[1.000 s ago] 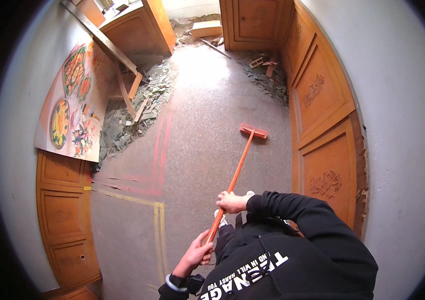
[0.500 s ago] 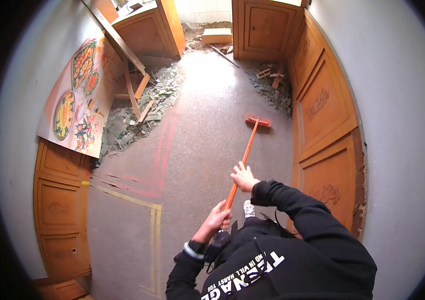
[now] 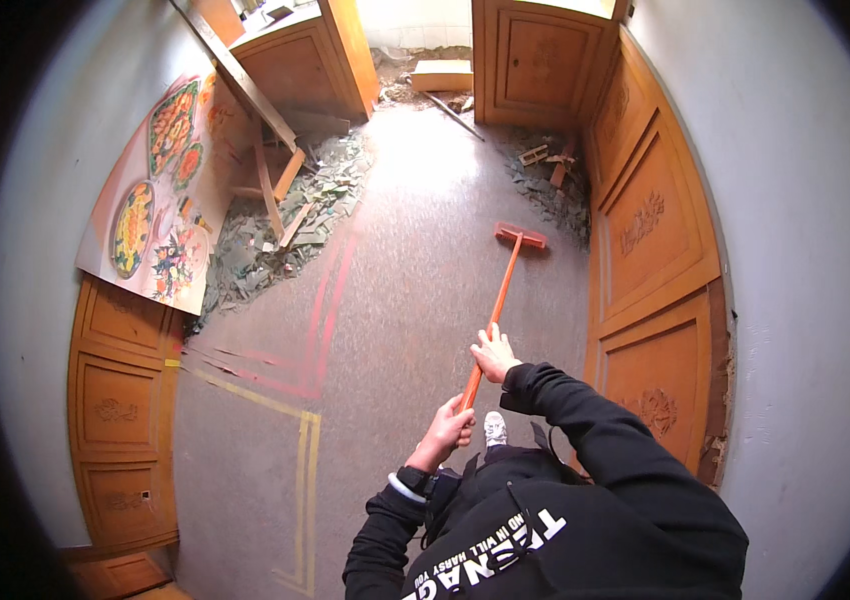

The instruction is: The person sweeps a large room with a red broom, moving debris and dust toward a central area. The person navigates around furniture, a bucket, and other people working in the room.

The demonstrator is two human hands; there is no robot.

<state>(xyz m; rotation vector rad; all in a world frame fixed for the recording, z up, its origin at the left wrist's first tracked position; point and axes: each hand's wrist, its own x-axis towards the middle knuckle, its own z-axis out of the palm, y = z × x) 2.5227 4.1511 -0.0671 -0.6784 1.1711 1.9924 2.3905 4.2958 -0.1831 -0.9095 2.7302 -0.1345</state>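
A push broom with an orange handle (image 3: 508,280) and a wide red head (image 3: 522,236) slants away from me, its head down on the grey floor near the right-hand cabinets. My left hand (image 3: 448,433) is closed round the near end of the handle. Farther up the handle, my right hand (image 3: 494,355) holds it with the fingers partly spread over it. Just beyond the broom head, to the right, lies a heap of greenish broken rubble (image 3: 555,190) against the cabinet.
Wooden cabinets line the right side (image 3: 653,310) and lower left (image 3: 120,410). A larger rubble pile (image 3: 265,255) with wood strips lies at left beside a food poster (image 3: 140,195). A plank (image 3: 235,75) leans there. A light wooden block (image 3: 442,74) sits at the far opening.
The broom head has shifted slightly farther away, and its blur has gone. Both hands have moved a little to the right with the handle, keeping their grip. My view has shifted slightly.
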